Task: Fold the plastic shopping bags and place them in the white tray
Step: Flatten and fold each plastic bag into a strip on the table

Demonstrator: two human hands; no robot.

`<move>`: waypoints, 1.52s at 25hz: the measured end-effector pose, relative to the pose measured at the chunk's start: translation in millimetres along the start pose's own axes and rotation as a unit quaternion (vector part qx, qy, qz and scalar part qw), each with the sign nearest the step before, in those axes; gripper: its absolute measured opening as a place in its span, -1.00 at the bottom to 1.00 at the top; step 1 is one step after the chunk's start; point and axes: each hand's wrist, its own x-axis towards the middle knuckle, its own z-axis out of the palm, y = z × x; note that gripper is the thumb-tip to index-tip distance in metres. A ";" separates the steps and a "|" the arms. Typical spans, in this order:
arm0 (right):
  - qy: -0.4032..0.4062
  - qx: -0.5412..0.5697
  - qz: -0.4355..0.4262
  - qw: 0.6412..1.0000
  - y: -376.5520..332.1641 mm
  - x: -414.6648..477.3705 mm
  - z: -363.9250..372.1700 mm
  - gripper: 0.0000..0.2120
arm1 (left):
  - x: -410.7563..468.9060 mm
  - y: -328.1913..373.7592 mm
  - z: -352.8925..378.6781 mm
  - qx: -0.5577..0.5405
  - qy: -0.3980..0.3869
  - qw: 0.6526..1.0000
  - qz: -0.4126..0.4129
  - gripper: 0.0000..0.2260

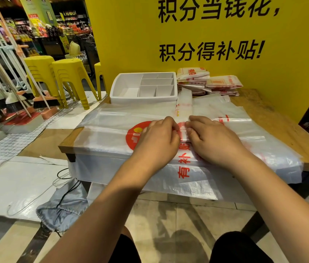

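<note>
Plastic bag (184, 107), translucent, folded into a narrow strip, pinched by left hand (157, 135) and right hand (212, 138).

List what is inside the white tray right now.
The white tray shows only its own white dividers and bare compartment floors; no folded bag is visible inside. Its near wall hides the front strip of the floor.

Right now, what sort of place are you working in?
Probably a supermarket sales floor: stocked shelves at the back, brooms and stacked yellow stools on display, and a yellow promotional wall behind the table where the left hand and right hand pinch a shopping bag.
</note>
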 end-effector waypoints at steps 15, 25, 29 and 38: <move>-0.106 0.035 -0.035 0.993 25.0 6.8 -11.5 -0.37 | 29.4 -30.2 -20.3 0.023 -0.216 0.976 0.031 -0.72; -0.083 0.083 -0.119 0.986 39.3 -2.2 -13.6 -0.12 | 9.7 -41.5 -33.4 -0.014 -0.194 0.977 0.091 -0.18; -0.049 0.088 -0.176 0.979 35.7 -9.2 -12.5 -0.33 | 5.7 -44.8 -33.9 -0.066 -0.177 0.979 0.080 -0.22; 0.003 0.244 -0.171 0.955 36.0 -16.2 -14.1 -0.73 | 6.3 -48.8 -30.2 -0.148 -0.124 0.976 0.098 -0.82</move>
